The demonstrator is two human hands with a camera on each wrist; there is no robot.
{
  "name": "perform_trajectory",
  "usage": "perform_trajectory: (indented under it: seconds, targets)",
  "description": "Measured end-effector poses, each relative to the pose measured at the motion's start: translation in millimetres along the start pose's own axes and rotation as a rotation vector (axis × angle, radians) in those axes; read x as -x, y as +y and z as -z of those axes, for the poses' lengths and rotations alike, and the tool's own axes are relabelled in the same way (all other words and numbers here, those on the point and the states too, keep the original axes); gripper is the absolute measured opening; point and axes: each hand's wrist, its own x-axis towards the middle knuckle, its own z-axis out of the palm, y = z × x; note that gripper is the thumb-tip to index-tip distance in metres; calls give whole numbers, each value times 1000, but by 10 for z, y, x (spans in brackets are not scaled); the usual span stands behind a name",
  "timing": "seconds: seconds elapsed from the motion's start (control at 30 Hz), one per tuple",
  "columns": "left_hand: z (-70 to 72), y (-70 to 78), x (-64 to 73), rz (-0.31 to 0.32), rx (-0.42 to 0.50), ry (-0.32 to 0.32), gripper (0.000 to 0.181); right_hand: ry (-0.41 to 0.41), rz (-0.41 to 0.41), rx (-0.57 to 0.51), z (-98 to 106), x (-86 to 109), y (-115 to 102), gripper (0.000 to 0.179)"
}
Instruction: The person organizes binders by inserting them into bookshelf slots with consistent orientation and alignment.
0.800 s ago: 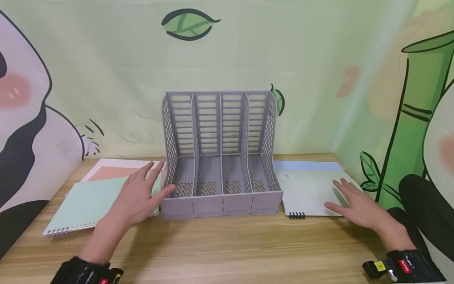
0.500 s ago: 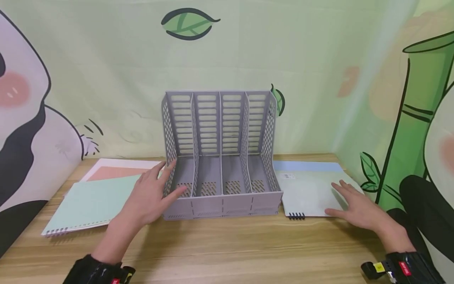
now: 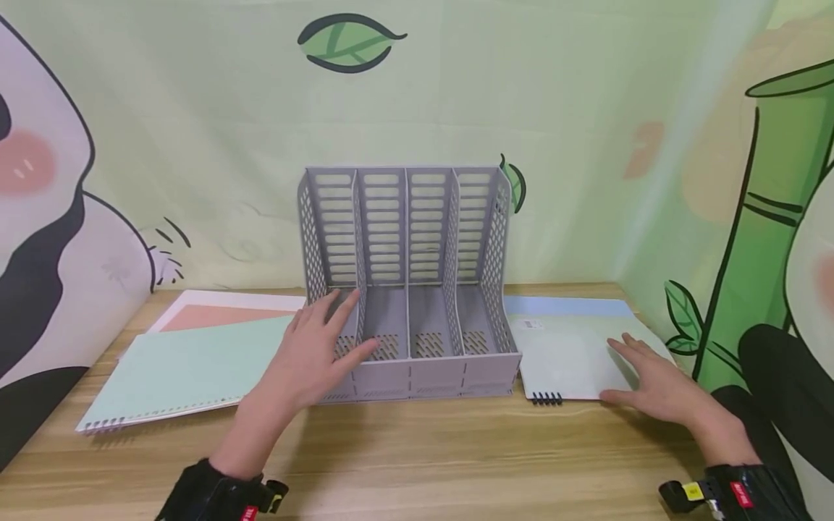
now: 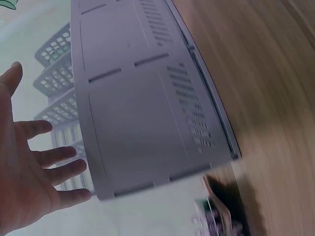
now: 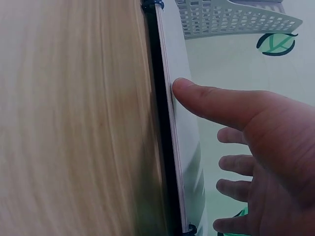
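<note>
My left hand (image 3: 313,358) hovers with spread fingers before the left slots of a grey file organizer (image 3: 436,376). The left wrist view shows that hand (image 4: 24,172) beside the front panel of the organizer (image 4: 133,113), holding nothing. My right hand (image 3: 658,380) is over the right part of a pale spiral notebook (image 3: 567,354), fingers apart. In the right wrist view the thumb of my right hand (image 5: 270,132) overlaps the edge of the notebook (image 5: 174,54). The organizer stands upright, with its slots facing me and nothing in them.
Left of the organizer lies a mint green spiral notebook (image 3: 189,369) on top of a salmon notebook (image 3: 208,317) and a pale pink one (image 3: 241,299). A blue notebook (image 3: 573,307) shows behind the pale one. All rest on a wooden table (image 3: 417,463) before a printed backdrop (image 3: 586,108).
My left hand has moved right, from over the mint notebook to in front of the organizer's left slots. My right hand has stayed almost in place over the pale notebook.
</note>
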Motion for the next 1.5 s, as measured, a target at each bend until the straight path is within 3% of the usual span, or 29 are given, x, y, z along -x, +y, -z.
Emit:
perform_trajectory:
  seconds: [0.47,0.8,1.5]
  targets:
    - [-132,338,-113,-47,37,-54,86,-17,-20,-18,7,-16,-41,105]
    - [-212,487,-201,-58,78,-75,86,-51,16,-117,-23,-44,-37,107]
    - [-458,878,-364,-118,118,-151,84,-86,5,-72,-56,-42,11,101]
